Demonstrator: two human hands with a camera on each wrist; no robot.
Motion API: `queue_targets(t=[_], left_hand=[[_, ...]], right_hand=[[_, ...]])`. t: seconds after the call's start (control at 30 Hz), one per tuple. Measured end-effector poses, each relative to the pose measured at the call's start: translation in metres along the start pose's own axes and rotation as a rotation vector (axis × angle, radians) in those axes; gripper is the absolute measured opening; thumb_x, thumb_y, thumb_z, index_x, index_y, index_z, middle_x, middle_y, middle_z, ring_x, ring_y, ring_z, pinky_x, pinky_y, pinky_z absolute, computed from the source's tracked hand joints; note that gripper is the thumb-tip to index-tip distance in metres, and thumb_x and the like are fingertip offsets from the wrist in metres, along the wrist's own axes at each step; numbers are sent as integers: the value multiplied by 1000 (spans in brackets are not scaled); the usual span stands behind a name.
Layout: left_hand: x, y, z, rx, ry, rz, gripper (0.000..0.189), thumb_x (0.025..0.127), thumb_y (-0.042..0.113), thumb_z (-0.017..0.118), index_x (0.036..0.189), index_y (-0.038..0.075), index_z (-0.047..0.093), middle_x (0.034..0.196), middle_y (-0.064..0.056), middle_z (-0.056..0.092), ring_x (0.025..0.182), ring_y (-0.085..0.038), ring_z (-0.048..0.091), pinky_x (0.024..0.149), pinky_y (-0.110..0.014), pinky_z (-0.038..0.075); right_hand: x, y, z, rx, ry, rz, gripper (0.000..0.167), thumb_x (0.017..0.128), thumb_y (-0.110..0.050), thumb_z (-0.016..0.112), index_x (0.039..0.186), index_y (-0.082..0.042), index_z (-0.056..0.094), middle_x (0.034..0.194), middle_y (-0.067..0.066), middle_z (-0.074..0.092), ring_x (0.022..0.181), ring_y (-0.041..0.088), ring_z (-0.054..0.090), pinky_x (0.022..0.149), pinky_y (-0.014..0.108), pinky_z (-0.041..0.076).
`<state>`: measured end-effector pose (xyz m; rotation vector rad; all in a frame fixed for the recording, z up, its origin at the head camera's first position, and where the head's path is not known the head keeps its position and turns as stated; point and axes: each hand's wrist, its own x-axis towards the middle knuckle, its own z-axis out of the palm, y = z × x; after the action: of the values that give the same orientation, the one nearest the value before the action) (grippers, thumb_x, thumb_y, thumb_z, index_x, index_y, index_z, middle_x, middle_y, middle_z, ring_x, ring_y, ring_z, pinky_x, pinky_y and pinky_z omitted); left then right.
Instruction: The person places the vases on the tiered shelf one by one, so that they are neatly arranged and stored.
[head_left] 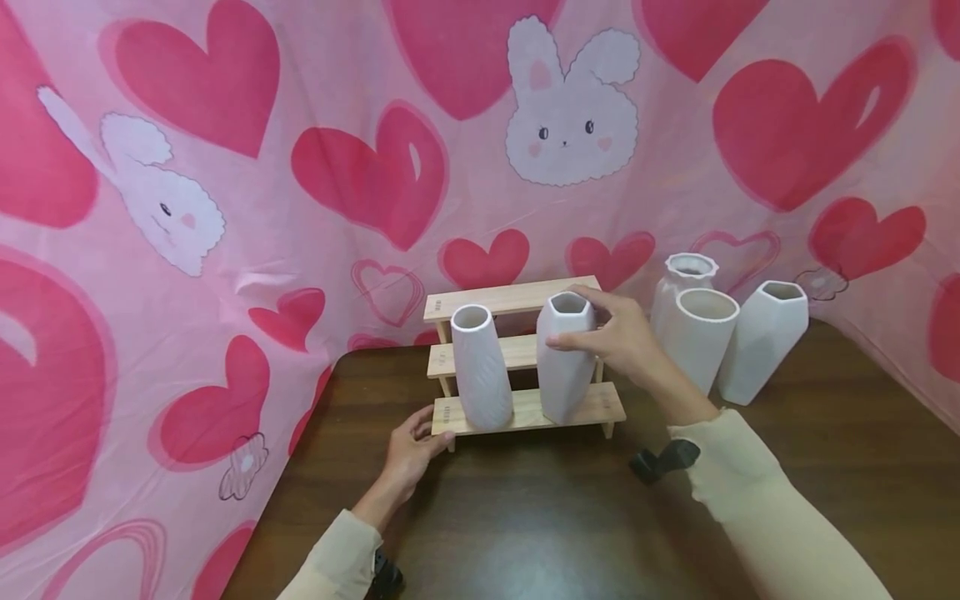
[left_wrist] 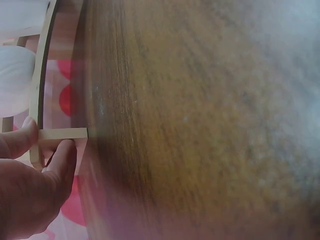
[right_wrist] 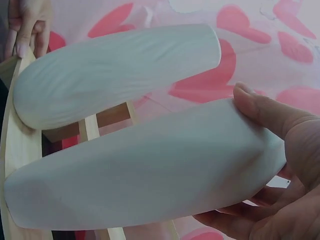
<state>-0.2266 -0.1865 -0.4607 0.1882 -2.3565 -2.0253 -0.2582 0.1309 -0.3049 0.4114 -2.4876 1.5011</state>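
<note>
A three-tier wooden stand point(head_left: 528, 408) bears two white vases on its lowest step. On the left stands a round-mouthed vase point(head_left: 482, 371) with a wavy relief pattern, seen from the side in the right wrist view point(right_wrist: 115, 72). To its right is a faceted vase point(head_left: 564, 367) with an angular mouth, its base on the step. My right hand point(head_left: 618, 333) grips this faceted vase near the top, thumb on one side and fingers behind. My left hand point(head_left: 412, 450) holds the left end of the lowest step, thumb on top and fingers beneath, as the left wrist view shows.
Several more white vases stand on the brown table point(head_left: 517, 517) at the right: one with a scalloped rim point(head_left: 671, 287), a round-mouthed one point(head_left: 701, 342) and an angular one point(head_left: 765, 342). Behind everything hangs a pink cloth point(head_left: 465, 192) with hearts and rabbits.
</note>
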Motion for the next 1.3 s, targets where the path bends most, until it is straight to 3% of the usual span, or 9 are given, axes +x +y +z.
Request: queue_targets(t=[0.2,0.4,0.93,1.13,1.3], left_hand=[[0,-1,0,5,-5,4,59,83,4,74,137,0,49,112,-20,65,94,-20,66,75,-25,54],[0,-3,0,-9,11,5,58,83,3,74,136,1,50,112,-20,66,93,-21,66,75,-25,53],[-1,-3,2,-10,-6,8,58,84,4,73,137,-2,48,114,-23,64,93,-20,65,75,-24,53],[-1,-2,2,-8,-4,-5,59,84,4,73,137,0,48,114,-20,64,94,-20,65,75,-24,53],[0,-3,1,-6,-1,-9,58,84,5,73,137,1,49,113,-19,65,93,-20,65,76,-25,54]], right_hand=[[2,-3,2,-57,-56,-15,79,70,-42,85,138,-20,52,112,12,64,96,30,59,78,46,54],[2,-4,2,-29,-85,-7,79,71,-37,86,139,-21,50,112,12,64,99,31,60,79,46,54],[-2,-1,-2,-9,-96,-1,82,74,-35,84,143,-18,44,121,15,60,108,35,58,84,50,52],[-9,6,-15,38,-97,-30,90,76,-29,84,149,-13,34,134,17,52,117,37,55,94,52,47],[-13,13,-32,-24,-86,-32,92,78,-32,81,151,-12,29,137,19,49,123,38,50,97,53,44]])
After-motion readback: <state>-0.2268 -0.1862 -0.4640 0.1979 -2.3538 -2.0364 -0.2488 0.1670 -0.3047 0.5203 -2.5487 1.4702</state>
